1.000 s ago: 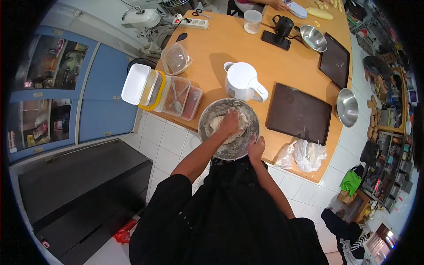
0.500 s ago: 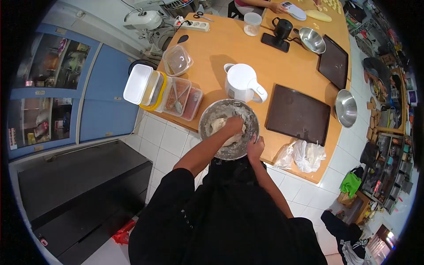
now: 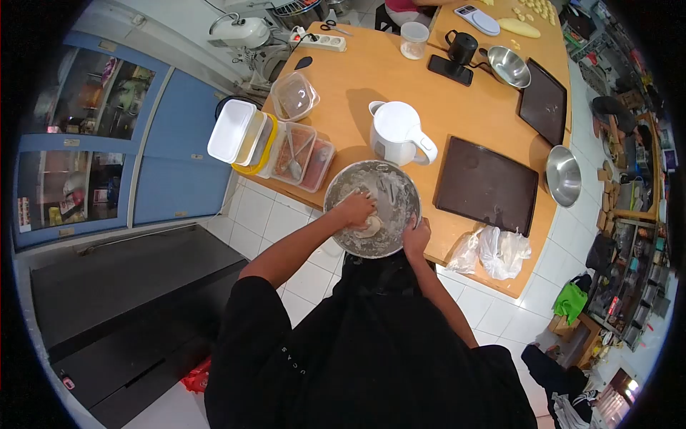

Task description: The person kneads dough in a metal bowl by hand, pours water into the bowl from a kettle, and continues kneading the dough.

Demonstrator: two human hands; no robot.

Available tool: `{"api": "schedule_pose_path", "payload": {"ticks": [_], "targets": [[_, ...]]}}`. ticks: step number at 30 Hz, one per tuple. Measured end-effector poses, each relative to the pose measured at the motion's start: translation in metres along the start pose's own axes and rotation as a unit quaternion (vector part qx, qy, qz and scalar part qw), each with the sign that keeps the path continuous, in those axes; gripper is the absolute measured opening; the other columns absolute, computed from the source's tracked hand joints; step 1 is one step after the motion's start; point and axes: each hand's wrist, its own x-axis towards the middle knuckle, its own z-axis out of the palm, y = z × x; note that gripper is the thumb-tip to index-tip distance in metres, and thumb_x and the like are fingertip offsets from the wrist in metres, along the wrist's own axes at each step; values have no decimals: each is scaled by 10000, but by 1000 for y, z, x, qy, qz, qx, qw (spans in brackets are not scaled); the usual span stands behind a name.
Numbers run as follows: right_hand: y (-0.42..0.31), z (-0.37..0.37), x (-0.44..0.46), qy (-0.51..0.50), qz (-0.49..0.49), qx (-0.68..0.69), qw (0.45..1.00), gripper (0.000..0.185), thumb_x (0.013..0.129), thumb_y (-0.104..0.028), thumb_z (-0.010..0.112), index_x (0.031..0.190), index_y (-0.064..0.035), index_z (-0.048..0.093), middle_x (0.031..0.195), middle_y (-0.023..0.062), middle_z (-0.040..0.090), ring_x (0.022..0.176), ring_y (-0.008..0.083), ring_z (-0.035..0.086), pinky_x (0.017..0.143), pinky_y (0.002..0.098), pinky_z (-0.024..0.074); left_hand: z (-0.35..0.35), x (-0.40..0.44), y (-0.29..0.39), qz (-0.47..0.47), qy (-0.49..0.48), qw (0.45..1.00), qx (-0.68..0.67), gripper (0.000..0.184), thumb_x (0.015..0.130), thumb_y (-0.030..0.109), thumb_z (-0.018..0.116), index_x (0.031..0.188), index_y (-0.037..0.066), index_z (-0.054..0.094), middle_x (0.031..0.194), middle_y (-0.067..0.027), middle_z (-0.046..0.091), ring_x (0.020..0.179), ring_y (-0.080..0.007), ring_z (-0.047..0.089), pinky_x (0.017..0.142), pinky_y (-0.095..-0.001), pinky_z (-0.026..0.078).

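Note:
A steel mixing bowl (image 3: 336,232) with floury, dough-smeared walls is tilted towards me at the table's front edge. Inside it sits a lump of pale dough (image 3: 370,227). My left hand (image 3: 356,209) is in the bowl's left half, its fingers curled into the dough and partly hidden. At the right rim, my right hand (image 3: 416,236) grips the bowl, thumb over the edge and fingers outside.
Just behind the bowl stands a white pitcher (image 3: 395,129). A dark baking tray (image 3: 487,184) and plastic bags (image 3: 504,252) lie to the right, a steel bowl (image 3: 563,176) beyond. Plastic containers (image 3: 233,132) stand left. Another person (image 3: 407,13) sits at the far end.
My left hand has moved from the middle of the bowl to its left side, and the dough has shifted and changed shape. My right hand keeps its grip on the rim.

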Motion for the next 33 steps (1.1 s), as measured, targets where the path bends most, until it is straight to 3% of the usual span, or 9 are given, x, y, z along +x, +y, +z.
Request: {"api": "schedule_pose_path", "payload": {"ticks": [6,12,15,18,21,24,27,30,33], "targets": [[-7,-1,-4,-7,32,18,999,327,951,-202,515,1008,92,647,946,288,630,898,463,611,817,494,471,21,-1,21,-95,69,992,-36,496,758,554,642,1056,168,730,1144,-83,661,1269,-364,470,1013,-620,360],[3,5,-3,18,22,16,999,330,945,-197,533,973,115,640,959,292,629,909,467,613,817,498,468,24,14,46,-264,57,962,-29,398,845,458,576,874,111,770,917,-120,710,1122,-371,537,1044,-647,302],[-6,0,-2,25,29,30,999,300,933,-170,552,958,116,638,961,284,629,902,465,615,814,491,471,-12,11,57,-381,30,923,-53,316,844,368,595,871,103,764,935,-127,710,1068,-368,548,1072,-640,265],[-12,-6,-4,38,27,45,998,269,920,-141,564,957,116,635,946,275,626,886,462,617,800,484,476,-8,6,53,-407,0,910,-83,363,875,393,577,845,81,759,1014,-161,688,1128,-375,546,1069,-627,286],[-4,-2,-3,39,24,43,998,249,910,-123,567,962,111,632,926,270,622,870,462,616,784,483,478,21,-5,55,-402,131,904,-68,350,862,365,594,911,49,736,1156,-194,633,1130,-375,546,1075,-585,302],[5,-1,-3,36,13,33,999,240,903,-119,568,964,105,629,918,269,619,863,464,613,781,486,479,38,-9,57,-401,178,890,-120,388,846,329,619,1092,33,665,1282,-198,550,1170,-383,525,1062,-544,336],[4,-1,-3,41,0,25,999,235,901,-122,570,960,99,628,915,268,618,864,463,612,779,488,480,45,-4,47,-342,155,921,-101,510,820,301,651,1243,32,557,1356,-187,477,1212,-401,494,1046,-522,360],[2,-2,-5,43,8,24,999,242,905,-132,569,952,96,633,913,269,618,863,462,612,773,492,481,49,19,48,-376,223,893,-104,517,800,305,668,1251,75,560,1354,-168,491,1224,-404,474,1039,-526,368],[-1,-3,-4,48,13,26,998,246,908,-135,568,945,98,638,915,271,619,857,464,611,763,494,481,20,24,57,-430,183,868,-169,556,764,341,704,1251,106,574,1328,-162,512,1214,-405,474,1040,-523,366]]}}
